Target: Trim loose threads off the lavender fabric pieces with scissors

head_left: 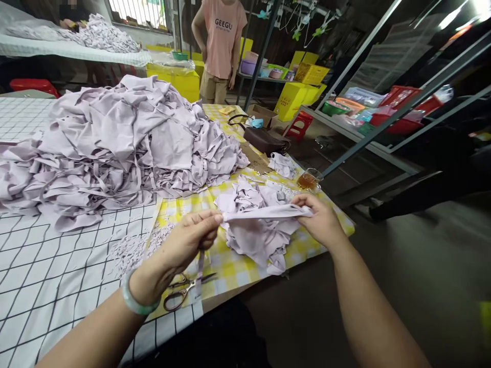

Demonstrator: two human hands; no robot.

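Over the yellow-and-white checked cloth (226, 278) at the table's near edge, a smooth, pale lilac fabric band (264, 212) is drawn out flat and narrow between two bare hands. The left hand (195, 230) pinches one end between thumb and fingers, a rounded, mottled green bangle (130, 295) at its wrist; the right hand (320, 220) grips the other end. Just beyond and beneath the band lies a small, crumpled heap (259, 237) of the same soft material, folded and limp. Below the left hand, scissors (179, 297) with looped, coppery handles rest on the cloth, their dark blades parted, beside fine, flake-like scraps (132, 251). Farther left, a large mound (130, 128) of lilac pieces rises in creases and loose strips over white cloth (46, 286) ruled with black lines. Near the right edge stands a clear glass cup (308, 180) of amber liquid.
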